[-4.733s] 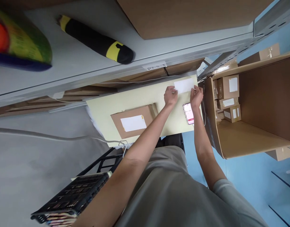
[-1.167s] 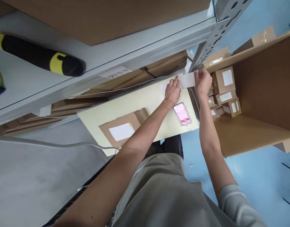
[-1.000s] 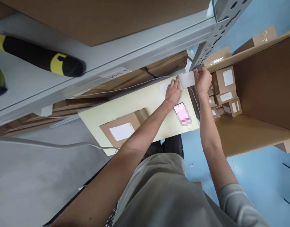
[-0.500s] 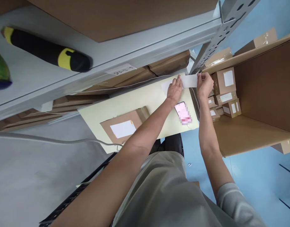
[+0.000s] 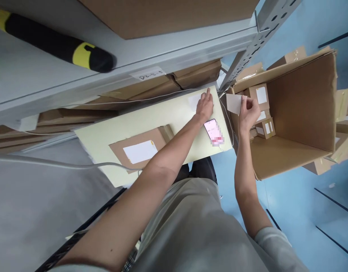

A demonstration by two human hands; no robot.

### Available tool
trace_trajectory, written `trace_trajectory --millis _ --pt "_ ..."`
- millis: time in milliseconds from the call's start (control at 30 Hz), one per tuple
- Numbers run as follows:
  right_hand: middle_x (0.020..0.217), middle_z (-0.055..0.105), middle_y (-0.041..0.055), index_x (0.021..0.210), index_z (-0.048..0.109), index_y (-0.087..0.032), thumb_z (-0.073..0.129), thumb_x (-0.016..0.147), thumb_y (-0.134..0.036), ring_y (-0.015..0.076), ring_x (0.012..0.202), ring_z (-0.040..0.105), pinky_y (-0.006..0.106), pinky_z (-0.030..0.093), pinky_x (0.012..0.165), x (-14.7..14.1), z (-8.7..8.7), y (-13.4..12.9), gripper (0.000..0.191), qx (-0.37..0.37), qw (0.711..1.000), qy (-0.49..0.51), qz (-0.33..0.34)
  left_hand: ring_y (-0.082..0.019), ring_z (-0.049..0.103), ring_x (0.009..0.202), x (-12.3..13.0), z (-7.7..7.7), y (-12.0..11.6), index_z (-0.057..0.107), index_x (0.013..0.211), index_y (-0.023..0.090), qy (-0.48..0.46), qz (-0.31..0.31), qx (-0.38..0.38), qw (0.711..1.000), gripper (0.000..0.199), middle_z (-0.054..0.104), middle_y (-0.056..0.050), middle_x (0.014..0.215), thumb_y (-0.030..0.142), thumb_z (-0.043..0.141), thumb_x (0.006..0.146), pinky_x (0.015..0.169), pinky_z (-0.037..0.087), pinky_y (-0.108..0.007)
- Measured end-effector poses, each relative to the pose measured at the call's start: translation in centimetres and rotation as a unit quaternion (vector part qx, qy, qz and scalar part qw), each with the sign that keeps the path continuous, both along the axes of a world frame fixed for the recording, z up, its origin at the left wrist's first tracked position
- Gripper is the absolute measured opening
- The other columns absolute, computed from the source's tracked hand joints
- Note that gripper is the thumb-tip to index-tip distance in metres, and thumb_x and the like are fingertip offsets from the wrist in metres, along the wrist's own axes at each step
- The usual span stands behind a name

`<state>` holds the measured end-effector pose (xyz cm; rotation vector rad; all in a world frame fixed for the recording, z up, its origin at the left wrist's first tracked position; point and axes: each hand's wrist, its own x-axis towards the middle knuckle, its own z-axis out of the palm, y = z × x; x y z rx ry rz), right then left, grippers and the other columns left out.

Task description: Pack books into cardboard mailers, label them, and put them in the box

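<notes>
My right hand pinches one edge of a white paper slip, raised over the near side of the big carton. My left hand lies on the pale yellow board near its far right corner, its fingers stretched out. Beside those fingers is a white paper piece, flat on the board and partly covered by the hand. A phone with a pink lit screen lies just below my left hand. Further left on the board rests a cardboard box with a white label.
To the right stands a large open carton with several small labelled boxes inside. A grey metal shelf holds a black and yellow tool above the board. A grey cable crosses at left, and more boxes lie beyond the carton.
The paper slip in my right hand has come away from the board's edge toward the carton. My left hand stays on the board. The view has shifted, showing more of the carton.
</notes>
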<state>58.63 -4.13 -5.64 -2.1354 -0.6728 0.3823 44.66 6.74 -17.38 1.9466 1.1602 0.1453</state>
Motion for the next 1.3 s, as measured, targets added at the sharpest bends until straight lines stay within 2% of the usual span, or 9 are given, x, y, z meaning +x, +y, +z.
trace_trajectory --millis 100,200,400,600,733,833,1033,1200,1300 --pt "0.097 0.076 0.0056 0.097 0.073 -0.023 0.055 0.11 -0.074 0.0236 0.095 0.073 0.04 0.062 0.09 -3.0 2.1 -1.6 0.055 0.012 1.0 0.023 0.004 -0.034 0.052 0.165 -1.9 3.9 -2.6 0.071 0.152 0.019 -0.087 0.118 -0.068 0.987 0.049 0.059 -0.017 0.174 0.047 0.054 0.115 0.138 0.042 -0.054" --pt "0.088 0.073 0.0042 0.091 0.071 -0.024 0.057 0.106 -0.077 0.0228 0.085 0.07 0.038 0.061 0.08 -6.9 3.6 -2.3 0.057 0.026 0.999 0.034 0.021 -0.029 0.078 0.129 -6.3 8.7 -6.3 0.076 0.133 0.02 -0.191 0.26 -0.165 0.932 0.046 0.082 -0.015 0.136 0.05 0.043 0.119 0.109 0.066 -0.046" --pt "0.074 0.064 -0.0003 0.079 0.064 -0.026 0.064 0.096 -0.086 0.0209 0.072 0.063 0.035 0.058 0.067 -15.2 5.9 -1.7 0.062 0.02 0.979 0.146 0.143 -0.024 0.082 0.104 -18.7 15.1 -11.1 0.076 0.116 0.023 -0.304 0.423 -0.228 0.823 0.047 0.086 -0.009 0.12 0.059 0.089 0.088 0.075 0.069 -0.032" --pt "0.077 0.065 -0.0019 0.081 0.066 -0.027 0.074 0.094 -0.079 0.0197 0.073 0.064 0.036 0.064 0.071 -22.2 8.3 -1.4 0.054 -0.002 0.907 0.216 0.36 -0.029 0.08 0.118 -27.9 18.5 -11.9 0.078 0.119 0.026 -0.276 0.515 -0.11 0.804 0.049 0.085 -0.01 0.123 0.065 0.085 0.09 0.099 0.071 -0.045" --pt "0.087 0.07 0.0038 0.093 0.079 -0.03 0.062 0.11 -0.058 0.0236 0.082 0.071 0.041 0.066 0.081 -26.6 9.6 -1.5 0.037 0.063 0.918 0.02 0.391 -0.03 0.067 0.15 -29.1 22.4 -14.2 0.075 0.136 0.03 -0.265 0.539 -0.017 0.799 0.05 0.075 -0.012 0.152 0.064 0.078 0.099 0.124 0.059 -0.048" --pt "0.112 0.079 0.0094 0.128 0.083 -0.038 0.058 0.113 -0.045 0.0299 0.108 0.078 0.049 0.069 0.097 -30.1 10.6 -1.7 0.03 0.11 0.877 -0.054 0.464 -0.032 0.07 0.147 -28.9 25.1 -15.8 0.076 0.137 0.032 -0.351 0.489 -0.061 0.797 0.055 0.077 -0.011 0.148 0.069 0.079 0.097 0.122 0.061 -0.049" --pt "0.165 0.065 0.0109 0.163 0.063 -0.045 0.067 0.109 -0.036 0.0381 0.157 0.059 0.068 0.057 0.126 -34.0 13.5 -3.1 0.055 0.107 0.79 -0.007 0.604 -0.031 0.08 0.129 -32.2 26.5 -15.5 0.082 0.122 0.027 -0.414 0.511 -0.093 0.747 0.049 0.085 -0.008 0.122 0.07 0.076 0.099 0.114 0.068 -0.045" --pt "0.14 0.074 0.0102 0.171 0.054 -0.052 0.064 0.113 -0.038 0.0344 0.133 0.075 0.06 0.069 0.108 -35.1 15.2 -5.6 0.061 0.1 0.874 -0.021 0.476 -0.031 0.087 0.109 -36.3 25.7 -15.3 0.08 0.105 0.025 -0.433 0.515 -0.16 0.722 0.052 0.084 -0.007 0.103 0.076 0.08 0.094 0.091 0.077 -0.045" --pt "0.122 0.08 0.0072 0.181 0.037 -0.049 0.067 0.112 -0.042 0.0302 0.11 0.081 0.053 0.074 0.096 -36.5 15.9 -6.9 0.075 0.058 0.88 0.023 0.471 -0.032 0.089 0.101 -38.0 26.0 -15.5 0.077 0.098 0.025 -0.43 0.518 -0.176 0.718 0.056 0.082 -0.006 0.091 0.079 0.084 0.089 0.08 0.076 -0.041"
